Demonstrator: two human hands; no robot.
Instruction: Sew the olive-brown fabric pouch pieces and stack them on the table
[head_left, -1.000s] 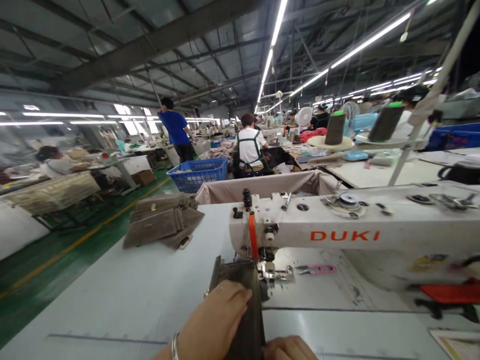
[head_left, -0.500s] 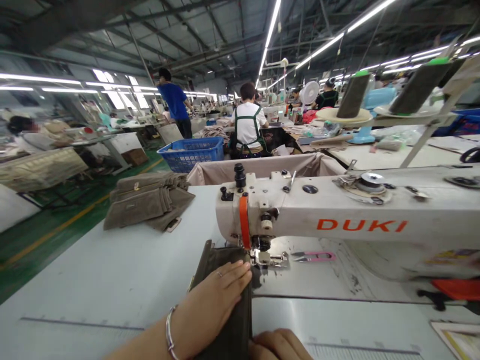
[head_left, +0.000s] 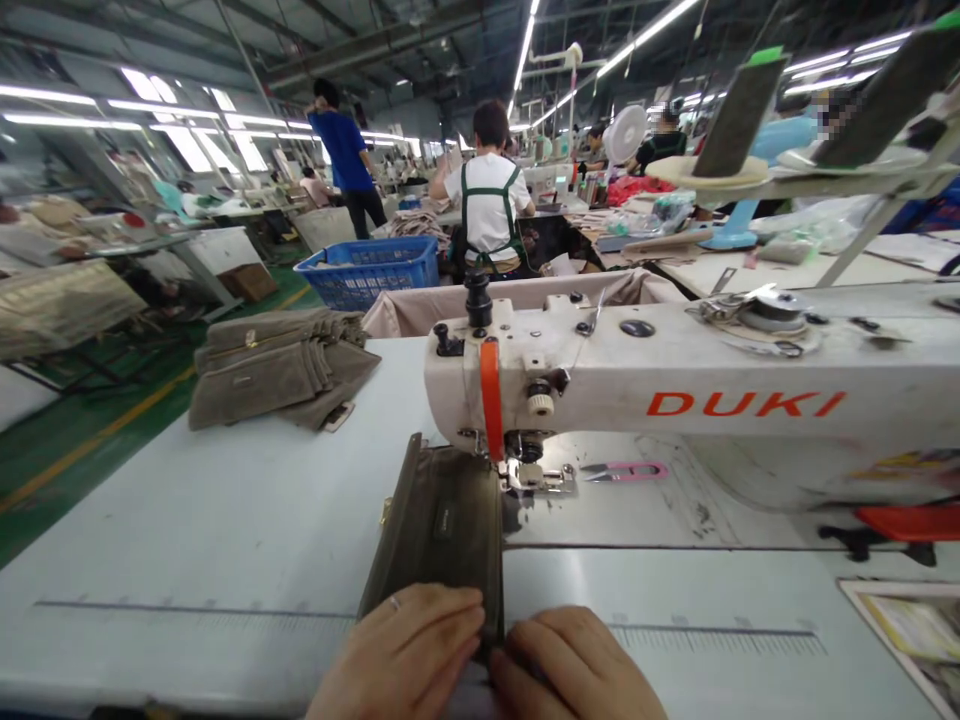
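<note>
A dark olive fabric piece lies flat on the white table, its far end under the presser foot of a white DUKI sewing machine. My left hand rests on the near end of the fabric, fingers together and pressed down on it. Beside it, my right hand is curled at the fabric's near right edge, pinching it. The two hands almost touch.
A stack of tan fabric pieces lies at the table's far left. Pink thread snips rest behind the presser foot. A blue basket stands beyond the table. Thread cones sit on a stand at right. Other people work at stations farther back.
My left hand has slid back along the fabric from near the presser foot to its near end. More of the fabric now shows. The view has tilted downward.
</note>
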